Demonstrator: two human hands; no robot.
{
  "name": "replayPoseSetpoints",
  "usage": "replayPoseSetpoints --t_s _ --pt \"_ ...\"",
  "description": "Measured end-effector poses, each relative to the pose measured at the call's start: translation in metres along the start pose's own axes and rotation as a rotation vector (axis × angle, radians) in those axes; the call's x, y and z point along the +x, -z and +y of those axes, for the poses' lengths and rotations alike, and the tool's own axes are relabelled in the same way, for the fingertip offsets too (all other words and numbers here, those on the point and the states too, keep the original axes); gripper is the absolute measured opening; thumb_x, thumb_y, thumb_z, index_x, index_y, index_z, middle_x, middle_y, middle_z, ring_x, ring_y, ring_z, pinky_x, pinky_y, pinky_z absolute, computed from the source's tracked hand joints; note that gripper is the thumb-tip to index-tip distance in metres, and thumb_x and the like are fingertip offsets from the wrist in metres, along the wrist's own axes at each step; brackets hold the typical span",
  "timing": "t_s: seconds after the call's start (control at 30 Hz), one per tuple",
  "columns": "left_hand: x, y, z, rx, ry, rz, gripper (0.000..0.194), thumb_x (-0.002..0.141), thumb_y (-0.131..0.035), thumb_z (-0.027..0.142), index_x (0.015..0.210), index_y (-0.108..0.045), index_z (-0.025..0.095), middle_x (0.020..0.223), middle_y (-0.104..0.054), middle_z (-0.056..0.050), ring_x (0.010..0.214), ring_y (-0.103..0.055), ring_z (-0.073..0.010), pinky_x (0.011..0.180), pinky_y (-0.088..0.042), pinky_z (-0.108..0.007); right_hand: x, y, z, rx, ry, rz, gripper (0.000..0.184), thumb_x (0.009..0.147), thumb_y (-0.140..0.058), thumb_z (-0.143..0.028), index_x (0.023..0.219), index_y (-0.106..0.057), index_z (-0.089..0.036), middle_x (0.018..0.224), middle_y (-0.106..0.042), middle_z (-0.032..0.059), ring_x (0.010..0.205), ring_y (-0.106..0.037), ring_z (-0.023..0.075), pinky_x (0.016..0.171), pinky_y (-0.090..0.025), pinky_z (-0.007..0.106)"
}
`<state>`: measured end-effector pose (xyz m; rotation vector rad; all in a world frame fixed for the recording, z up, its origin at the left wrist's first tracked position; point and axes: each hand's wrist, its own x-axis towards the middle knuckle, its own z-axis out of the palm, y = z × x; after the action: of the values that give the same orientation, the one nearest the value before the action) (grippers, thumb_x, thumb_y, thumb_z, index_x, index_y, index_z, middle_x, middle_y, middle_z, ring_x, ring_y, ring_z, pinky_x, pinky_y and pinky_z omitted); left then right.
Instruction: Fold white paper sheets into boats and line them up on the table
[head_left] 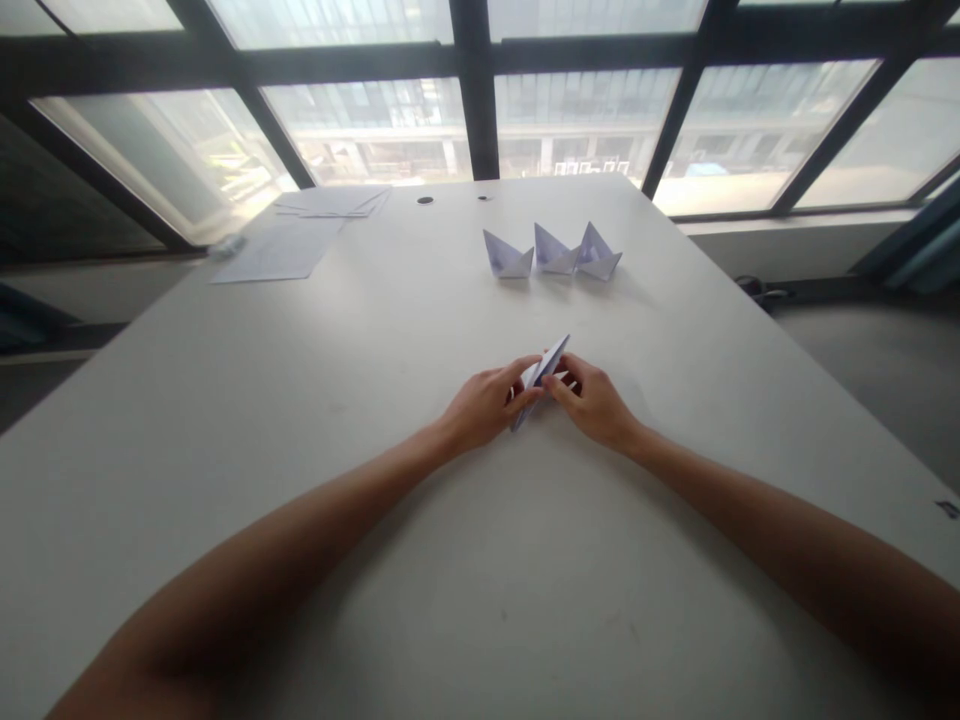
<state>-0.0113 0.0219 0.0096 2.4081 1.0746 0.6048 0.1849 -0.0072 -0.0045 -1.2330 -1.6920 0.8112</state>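
A small folded white paper (553, 356) is held between my two hands, slanting from lower left to upper right just above the table. My left hand (487, 398) pinches it from the left, thumb near the lower part and index finger along the upper side. On the other side my right hand (592, 398) grips it with thumb and fingers, the thumb at its middle. The fingers cover part of the folds. Farther back stand three folded paper boats: a left one (510, 260), a middle one (555, 254) and a right one (598, 256).
The white table (360, 360) stretches to the windows. White paper sheets (277, 250) lie at the far left, some overlapping. Two round cable holes, a left one (425, 201) and a right one (484, 198), are near the far edge. Dark cables (761, 290) lie beyond the right edge.
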Motion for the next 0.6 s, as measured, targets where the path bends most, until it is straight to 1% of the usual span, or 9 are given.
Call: replayPoseSetpoints --t_s 0.07,0.13,0.2,0.27,0.37,0.43,0.5,0.53,0.6 --pt "0.000 0.001 -0.001 -0.045 0.016 0.032 0.043 0.099 -0.046 0.030 0.141 -0.052 0.023 0.087 -0.072 0.000 0.069 -0.064 -0.0131 0.072 -0.048 -0.024 -0.001 -0.001 0.001 -0.041 0.007 -0.003 0.026 0.091 -0.055 -0.028 0.113 -0.066 -0.018 0.093 -0.072 0.0045 0.066 -0.064 0.0147 0.061 -0.051 0.027" --pt "0.001 0.001 -0.004 -0.118 0.061 0.079 0.044 0.096 -0.043 0.023 0.139 -0.056 0.021 0.093 -0.073 -0.002 0.071 -0.064 -0.0130 0.073 -0.049 -0.025 -0.002 -0.002 0.002 -0.093 0.033 0.022 0.035 0.090 -0.053 -0.020 0.122 -0.065 -0.018 0.099 -0.073 0.0060 0.068 -0.063 0.0147 0.065 -0.052 0.028" --pt "0.001 0.001 -0.007 -0.259 0.126 0.093 0.046 0.093 -0.043 0.020 0.136 -0.060 0.019 0.092 -0.073 -0.003 0.066 -0.063 -0.0120 0.068 -0.051 -0.025 -0.003 -0.002 0.004 -0.104 0.083 0.067 0.041 0.089 -0.050 -0.016 0.127 -0.065 -0.019 0.109 -0.072 0.0078 0.080 -0.065 0.0169 0.070 -0.053 0.030" --pt "0.001 0.001 -0.011 -0.471 0.175 0.089 0.048 0.090 -0.046 0.021 0.135 -0.061 0.018 0.095 -0.073 -0.004 0.064 -0.061 -0.0115 0.062 -0.053 -0.024 -0.003 -0.002 0.006 -0.035 0.127 0.107 0.041 0.091 -0.047 -0.015 0.126 -0.066 -0.020 0.119 -0.069 0.0088 0.092 -0.066 0.0189 0.072 -0.054 0.030" --pt "0.001 0.002 -0.013 -0.819 0.168 0.074 0.051 0.086 -0.053 0.024 0.135 -0.062 0.016 0.118 -0.069 -0.009 0.084 -0.065 -0.0160 0.070 -0.059 -0.030 -0.002 0.001 0.005 0.078 0.166 0.173 0.039 0.090 -0.047 -0.014 0.120 -0.071 -0.021 0.124 -0.067 0.0089 0.102 -0.066 0.0200 0.076 -0.056 0.031" --pt "0.001 0.002 -0.012 -0.990 0.164 0.061 0.050 0.089 -0.056 0.033 0.134 -0.063 0.014 0.125 -0.067 -0.012 0.096 -0.065 -0.0201 0.077 -0.060 -0.035 -0.001 0.004 0.004 0.101 0.191 0.211 0.037 0.088 -0.050 -0.013 0.115 -0.073 -0.021 0.123 -0.068 0.0088 0.107 -0.065 0.0210 0.084 -0.056 0.034" --pt "0.001 0.002 -0.009 -1.033 0.213 0.098 0.052 0.091 -0.058 0.045 0.132 -0.064 0.012 0.119 -0.070 -0.014 0.094 -0.066 -0.0207 0.077 -0.061 -0.037 0.001 0.005 0.002 0.126 0.203 0.198 0.034 0.086 -0.053 -0.015 0.112 -0.075 -0.021 0.122 -0.069 0.0089 0.111 -0.064 0.0224 0.089 -0.056 0.036" --pt "0.001 0.001 -0.008 -1.000 0.241 0.128 0.054 0.090 -0.062 0.048 0.130 -0.066 0.012 0.114 -0.071 -0.013 0.090 -0.066 -0.0199 0.076 -0.061 -0.036 0.001 0.005 0.001 0.143 0.196 0.184 0.033 0.086 -0.055 -0.017 0.112 -0.075 -0.021 0.122 -0.069 0.0092 0.111 -0.065 0.0229 0.089 -0.056 0.037" --pt "0.001 0.000 -0.006 -0.880 0.267 0.165 0.056 0.084 -0.071 0.048 0.128 -0.067 0.013 0.107 -0.074 -0.010 0.081 -0.067 -0.0172 0.073 -0.061 -0.034 0.003 0.004 0.002 0.155 0.165 0.175 0.029 0.087 -0.059 -0.023 0.110 -0.076 -0.021 0.120 -0.069 0.0097 0.108 -0.066 0.0231 0.084 -0.058 0.035"
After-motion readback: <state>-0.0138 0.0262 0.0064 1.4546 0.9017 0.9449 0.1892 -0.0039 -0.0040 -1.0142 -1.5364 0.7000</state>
